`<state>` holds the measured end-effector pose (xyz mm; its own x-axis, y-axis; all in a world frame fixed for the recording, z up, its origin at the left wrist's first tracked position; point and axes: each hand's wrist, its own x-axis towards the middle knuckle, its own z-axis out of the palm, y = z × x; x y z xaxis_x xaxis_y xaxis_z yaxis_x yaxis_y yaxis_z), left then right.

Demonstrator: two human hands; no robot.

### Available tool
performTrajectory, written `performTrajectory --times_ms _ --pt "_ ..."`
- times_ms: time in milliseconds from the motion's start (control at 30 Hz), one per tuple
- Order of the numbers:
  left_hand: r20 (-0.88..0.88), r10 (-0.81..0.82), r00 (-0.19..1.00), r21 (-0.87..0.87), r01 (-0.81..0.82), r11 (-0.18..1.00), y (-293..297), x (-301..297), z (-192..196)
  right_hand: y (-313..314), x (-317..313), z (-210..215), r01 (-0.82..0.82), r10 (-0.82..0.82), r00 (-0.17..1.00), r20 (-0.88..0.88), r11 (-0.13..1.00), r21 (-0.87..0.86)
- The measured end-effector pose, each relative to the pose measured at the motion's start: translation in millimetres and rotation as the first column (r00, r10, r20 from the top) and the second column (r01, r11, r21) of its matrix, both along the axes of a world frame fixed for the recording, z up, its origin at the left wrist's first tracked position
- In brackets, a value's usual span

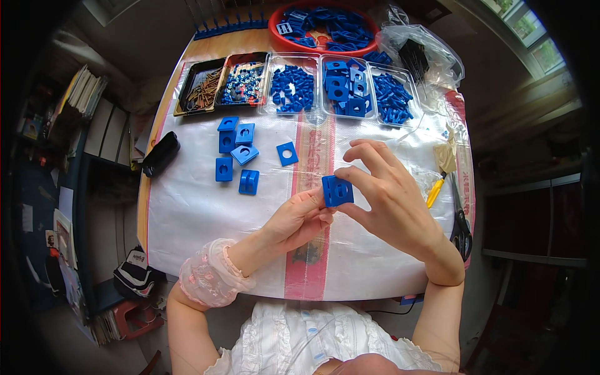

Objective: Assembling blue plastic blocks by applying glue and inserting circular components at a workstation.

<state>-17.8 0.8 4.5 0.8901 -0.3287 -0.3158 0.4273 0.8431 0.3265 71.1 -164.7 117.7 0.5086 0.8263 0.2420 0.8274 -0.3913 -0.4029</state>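
"Blue slotted plastic block (338,191): where does the head view show it?"
"Over the table (187,212). The left hand (299,219) pinches its left edge; the right hand (390,195) grips it too, thumb below and forefinger above."
"How is it best handled?"
"Probably with a steady left pinch and light, even pressure from the right, so it stays square without twisting."

Left hand (292,220) and right hand (395,203) hold a blue block (338,191) over the surface (200,250).
Six more blocks (248,184) lie to the left; five trays (195,113) stand in a row before a red basin (282,42); scissors (461,232) lie right.
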Motion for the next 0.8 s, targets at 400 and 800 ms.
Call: performTrajectory --times_ms 400,800 --pt "0.059 -0.028 0.998 -0.065 0.032 0.997 2 -2 -12 6 1 -7 -0.025 0.023 0.999 -0.04 0.999 -0.037" --pt "0.031 -0.019 0.999 -0.039 0.02 0.999 1 -2 0 4 1 -7 -0.03 0.027 0.998 -0.056 0.998 -0.054"
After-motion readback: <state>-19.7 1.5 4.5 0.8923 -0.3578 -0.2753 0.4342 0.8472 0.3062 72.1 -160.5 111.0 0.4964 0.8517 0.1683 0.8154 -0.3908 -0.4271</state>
